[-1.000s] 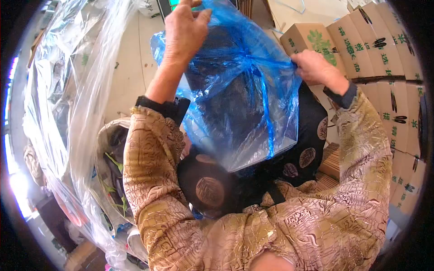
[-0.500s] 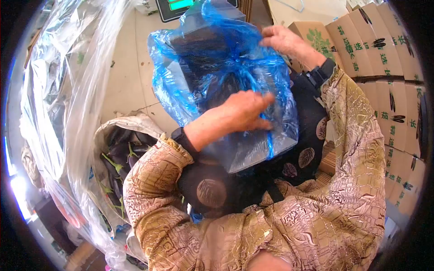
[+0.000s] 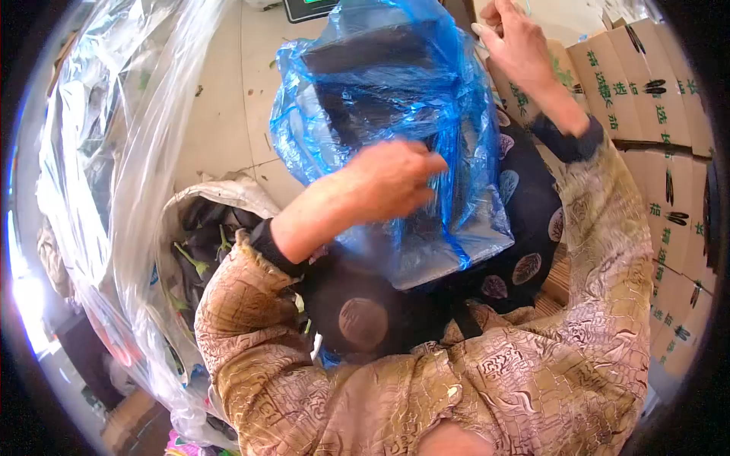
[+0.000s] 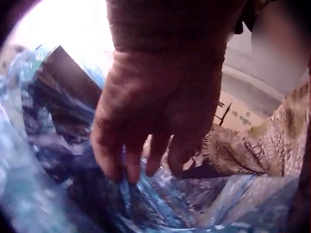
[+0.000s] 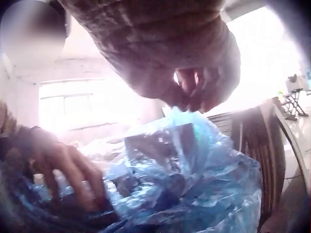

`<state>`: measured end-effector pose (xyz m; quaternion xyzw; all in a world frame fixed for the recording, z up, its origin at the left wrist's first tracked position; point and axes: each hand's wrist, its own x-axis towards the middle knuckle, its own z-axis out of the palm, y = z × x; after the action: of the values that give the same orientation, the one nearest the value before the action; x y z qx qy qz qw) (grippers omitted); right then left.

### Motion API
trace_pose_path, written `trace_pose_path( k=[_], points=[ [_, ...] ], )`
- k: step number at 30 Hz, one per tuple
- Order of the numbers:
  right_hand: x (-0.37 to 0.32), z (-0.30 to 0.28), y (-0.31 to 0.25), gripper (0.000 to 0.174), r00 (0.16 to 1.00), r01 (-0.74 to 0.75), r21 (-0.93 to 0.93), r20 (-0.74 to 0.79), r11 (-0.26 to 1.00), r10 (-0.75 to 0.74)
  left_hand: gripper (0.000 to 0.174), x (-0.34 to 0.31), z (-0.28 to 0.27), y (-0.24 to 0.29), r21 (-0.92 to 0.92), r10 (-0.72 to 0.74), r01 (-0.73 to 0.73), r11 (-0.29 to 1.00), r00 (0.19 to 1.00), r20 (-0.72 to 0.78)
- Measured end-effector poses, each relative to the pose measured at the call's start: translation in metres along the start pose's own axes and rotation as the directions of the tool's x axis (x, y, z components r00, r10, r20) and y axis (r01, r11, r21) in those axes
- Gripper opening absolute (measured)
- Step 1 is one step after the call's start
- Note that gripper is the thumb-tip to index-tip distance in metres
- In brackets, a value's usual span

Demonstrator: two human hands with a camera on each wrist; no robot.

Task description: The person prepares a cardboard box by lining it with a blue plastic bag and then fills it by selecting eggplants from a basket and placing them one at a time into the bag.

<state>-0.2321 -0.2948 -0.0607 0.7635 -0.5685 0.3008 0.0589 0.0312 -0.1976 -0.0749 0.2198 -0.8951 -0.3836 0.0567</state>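
Note:
A thin blue plastic bag (image 3: 380, 83) covers a box in front of the person, and dark panels of the box show through the film. It sits over a black cloth with oval leaf prints (image 3: 528, 267). My left hand (image 3: 388, 178), blurred, is over the near half of the bag; in the left wrist view its fingers (image 4: 132, 162) hang down, loosely bent, close over the film. My right hand (image 3: 517, 45) is just beyond the bag's far right edge with fingers bent. In the right wrist view its fingertips overlap the bag's peak; no film stretches toward it in the head view.
Stacked cardboard cartons (image 3: 635, 83) with green lettering line the right side. Purple eggplants (image 3: 199, 247) fill an open pale sack (image 3: 228, 191) at the left, beside hanging clear plastic sheeting (image 3: 144, 152). A scale (image 3: 304, 9) with a green display stands at the far edge.
My left hand came down from the bag's far edge to over its near half. My right hand let go of the right edge and moved away, farther out. The bag has settled lower.

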Motion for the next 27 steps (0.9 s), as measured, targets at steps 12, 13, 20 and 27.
trace_pose_path(
  k=[12,13,20,27],
  points=[
    [-0.098,0.055,-0.063,0.026,0.321,0.376,0.337,0.826,0.863,-0.463,0.012,-0.012,0.007,-0.037,0.601,-0.218,0.32,0.732,0.946,-0.239],
    [-0.098,0.06,-0.061,0.02,0.391,0.433,0.326,0.772,0.84,-0.501,0.016,-0.009,0.008,-0.036,0.522,-0.174,0.327,0.787,0.931,-0.321],
    [-0.147,0.089,-0.063,0.038,-0.022,0.322,0.406,0.906,0.855,-0.422,0.023,0.022,0.018,-0.098,0.543,-0.32,0.345,0.766,0.937,-0.143],
    [-0.169,0.054,-0.068,0.022,-0.005,0.403,0.539,0.809,0.739,-0.588,0.027,0.033,-0.007,-0.095,0.305,-0.531,0.596,0.743,0.802,-0.272]
  ],
)
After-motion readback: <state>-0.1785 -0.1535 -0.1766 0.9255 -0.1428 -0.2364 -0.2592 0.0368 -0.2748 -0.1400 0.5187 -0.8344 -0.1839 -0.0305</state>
